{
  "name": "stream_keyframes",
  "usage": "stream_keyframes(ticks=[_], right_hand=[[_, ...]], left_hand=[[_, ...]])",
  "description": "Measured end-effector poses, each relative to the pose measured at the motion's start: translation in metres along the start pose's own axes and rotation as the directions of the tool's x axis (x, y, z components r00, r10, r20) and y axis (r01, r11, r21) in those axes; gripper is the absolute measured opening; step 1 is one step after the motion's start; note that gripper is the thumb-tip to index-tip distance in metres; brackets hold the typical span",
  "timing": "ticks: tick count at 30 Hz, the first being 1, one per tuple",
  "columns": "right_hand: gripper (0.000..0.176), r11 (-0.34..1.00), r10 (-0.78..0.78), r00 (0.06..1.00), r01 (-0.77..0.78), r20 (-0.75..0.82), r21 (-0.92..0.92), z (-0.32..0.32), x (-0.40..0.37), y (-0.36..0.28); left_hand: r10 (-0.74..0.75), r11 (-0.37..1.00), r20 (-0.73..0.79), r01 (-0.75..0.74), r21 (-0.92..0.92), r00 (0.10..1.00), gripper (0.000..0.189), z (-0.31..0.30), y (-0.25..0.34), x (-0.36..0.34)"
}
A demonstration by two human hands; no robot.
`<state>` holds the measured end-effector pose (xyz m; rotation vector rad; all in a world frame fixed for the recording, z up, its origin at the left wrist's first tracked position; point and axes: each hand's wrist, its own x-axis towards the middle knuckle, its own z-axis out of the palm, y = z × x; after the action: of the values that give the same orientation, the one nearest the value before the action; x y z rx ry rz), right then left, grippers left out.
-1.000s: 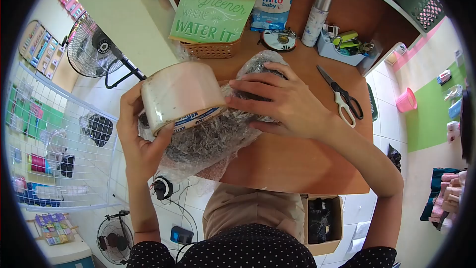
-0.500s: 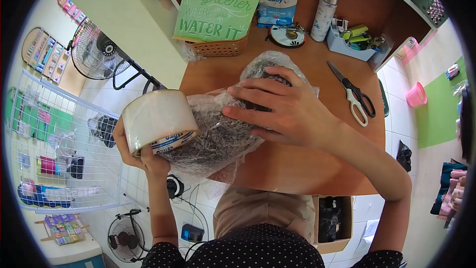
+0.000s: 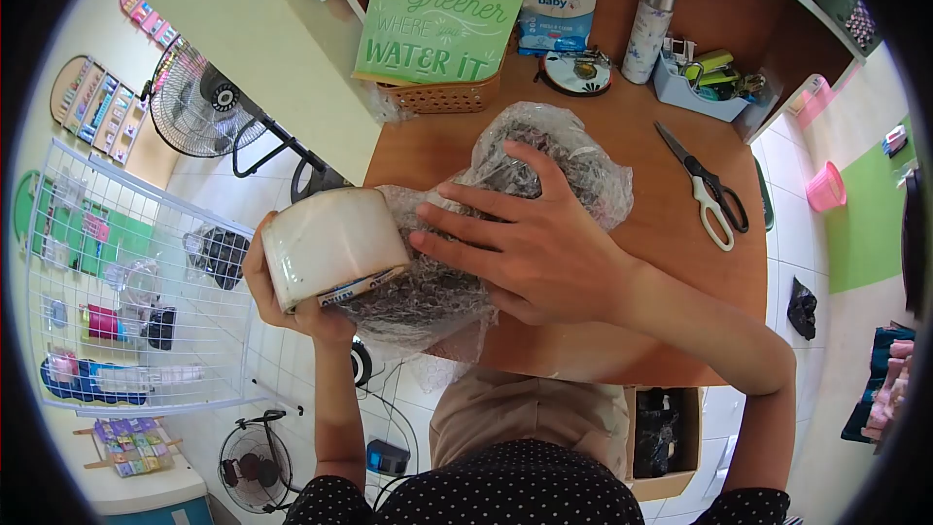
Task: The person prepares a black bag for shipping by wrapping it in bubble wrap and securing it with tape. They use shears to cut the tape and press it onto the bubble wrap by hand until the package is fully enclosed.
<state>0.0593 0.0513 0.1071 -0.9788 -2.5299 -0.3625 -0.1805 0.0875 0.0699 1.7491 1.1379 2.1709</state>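
Observation:
My left hand [image 3: 309, 303] is closed round a wide roll of packing tape [image 3: 335, 238], holding it over the table's left edge. Against the roll's right side lies a dark bundle in bubble wrap [image 3: 418, 306], its far end [image 3: 593, 160] bulging out beyond my other hand. My right hand [image 3: 539, 243] rests on top of the wrapping with its fingers spread, pressing near the tape. What is inside the wrap cannot be made out. Scissors [image 3: 702, 185] with black and white handles lie open to the right on the brown table [image 3: 632, 301].
At the back stand a woven basket [image 3: 447, 97] with a green sign [image 3: 437, 10], a blue baby-wipes pack [image 3: 558, 8], a round tin [image 3: 575, 73], a spray bottle [image 3: 649, 31] and a bin of tools [image 3: 695, 95]. A white wire rack [image 3: 136, 282] and a fan [image 3: 194, 97] stand left.
My right hand has slid slightly left and down along the bundle, uncovering more of its far end. The tape roll has turned, showing less of its inner core. The whole view has shifted slightly.

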Motion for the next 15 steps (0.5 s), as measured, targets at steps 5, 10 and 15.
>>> stream_keyframes(ticks=[5,10,15], right_hand=[[0.065,0.925,0.13,0.991,-0.105,-0.044,0.365,-0.012,0.0,0.004],[0.049,0.867,0.302,0.897,-0.117,-0.324,0.484,-0.06,0.033,0.033],[0.031,0.94,0.321,0.791,-0.196,-0.522,0.281,-0.094,0.106,0.078]], left_hand=[[-0.053,0.999,-0.011,0.053,0.012,0.999,0.068,-0.005,-0.003,-0.004],[-0.101,0.992,-0.011,0.1,-0.073,0.995,0.07,-0.002,-0.002,-0.003],[-0.084,0.991,0.007,0.085,-0.104,0.996,0.072,-0.005,0.003,-0.001]])
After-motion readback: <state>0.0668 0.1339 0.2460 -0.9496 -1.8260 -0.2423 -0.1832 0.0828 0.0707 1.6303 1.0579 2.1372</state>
